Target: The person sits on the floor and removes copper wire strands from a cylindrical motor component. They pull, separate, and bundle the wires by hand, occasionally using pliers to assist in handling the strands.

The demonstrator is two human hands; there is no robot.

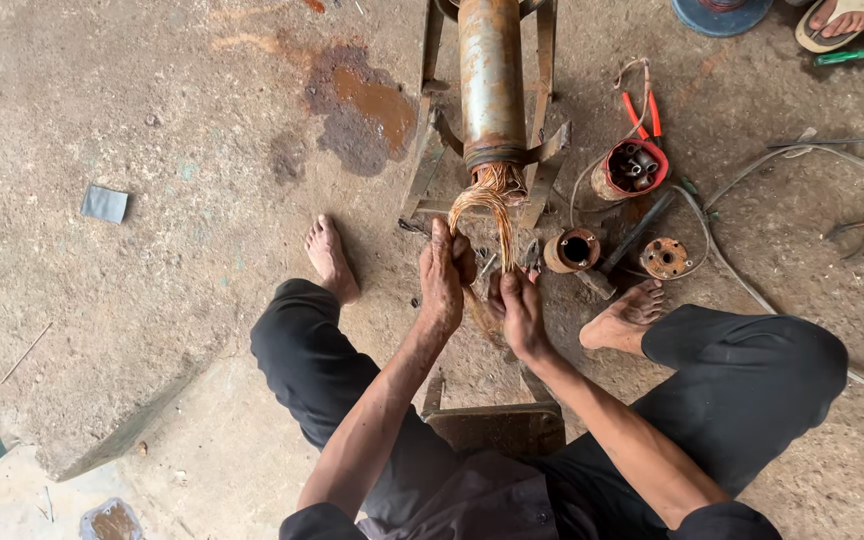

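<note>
A rusty metal cylinder [491, 80] lies clamped in a steel frame [547, 160] on the ground ahead of me. A looped bundle of copper wire [487, 205] comes out of its near end. My left hand [442, 275] grips the left side of the loop. My right hand [519, 310] holds the wire bundle lower down, close beside the left. I sit on a low stool [497, 425] with bare feet on either side of the frame.
To the right lie a red tin of small parts [632, 168], red-handled pliers [642, 110], a short rusty sleeve [572, 250], a round flange [664, 258], a hammer [627, 245] and a grey cable [802, 160]. Another person's sandalled foot [837, 20] is at top right.
</note>
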